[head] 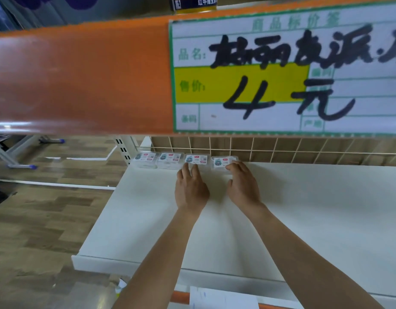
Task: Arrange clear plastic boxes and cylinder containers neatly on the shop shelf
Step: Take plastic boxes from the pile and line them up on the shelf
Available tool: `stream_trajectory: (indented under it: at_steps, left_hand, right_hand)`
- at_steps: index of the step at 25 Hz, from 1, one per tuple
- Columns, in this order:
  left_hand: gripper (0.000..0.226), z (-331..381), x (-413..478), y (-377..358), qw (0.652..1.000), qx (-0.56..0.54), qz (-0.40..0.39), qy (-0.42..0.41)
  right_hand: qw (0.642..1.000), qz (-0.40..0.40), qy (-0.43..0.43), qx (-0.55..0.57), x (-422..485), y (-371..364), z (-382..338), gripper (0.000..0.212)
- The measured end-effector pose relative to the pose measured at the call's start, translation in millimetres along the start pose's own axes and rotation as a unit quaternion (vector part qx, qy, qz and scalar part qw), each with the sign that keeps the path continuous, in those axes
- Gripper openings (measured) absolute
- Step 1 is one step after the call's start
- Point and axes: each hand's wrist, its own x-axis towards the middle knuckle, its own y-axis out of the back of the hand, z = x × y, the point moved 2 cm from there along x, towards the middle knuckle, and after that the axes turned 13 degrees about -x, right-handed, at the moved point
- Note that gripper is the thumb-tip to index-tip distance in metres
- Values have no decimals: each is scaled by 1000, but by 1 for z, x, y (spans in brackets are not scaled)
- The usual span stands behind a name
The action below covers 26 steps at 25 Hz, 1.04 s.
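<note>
Both hands reach across the white shelf [304, 208]. Left hand [191, 188]: fingers straight, pressing the third clear plastic box [196, 159]. Right hand [244, 186]: bent fingers on the fourth box [221, 162], grip or push unclear. First box [145, 159] and second box [170, 160] sit aligned against the wire grid [281, 150]. Looks early: one short row, no cylinder containers visible.

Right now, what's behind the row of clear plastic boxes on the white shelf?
A white wire grid backs the row of clear plastic boxes, with brown board behind it. The boxes cover its foot; the orange shelf edge hides its top.
</note>
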Motion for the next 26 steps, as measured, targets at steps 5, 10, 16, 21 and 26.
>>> stream_trajectory:
  at_steps: [5, 10, 16, 21, 26]
  left_hand:
    - [63, -5, 0, -3, 1000, -2, -24, 0]
    - [64, -5, -1, -1, 999, -6, -31, -16]
    - [56, -2, -4, 2, 1000, -11, -15, 6]
    - [45, 10, -6, 1, 998, 37, 27, -51]
    - [29, 45, -13, -12, 995, -2, -3, -99]
  right_hand:
    - [999, 2, 29, -21, 2, 0, -3, 46]
    - [999, 0, 31, -22, 1, -1, -1, 47]
    - [998, -19, 44, -35, -1, -1, -1, 53]
    - [999, -24, 22, -32, -5, 3, 3, 61]
    - [999, 12, 19, -27, -16, 18, 15, 57]
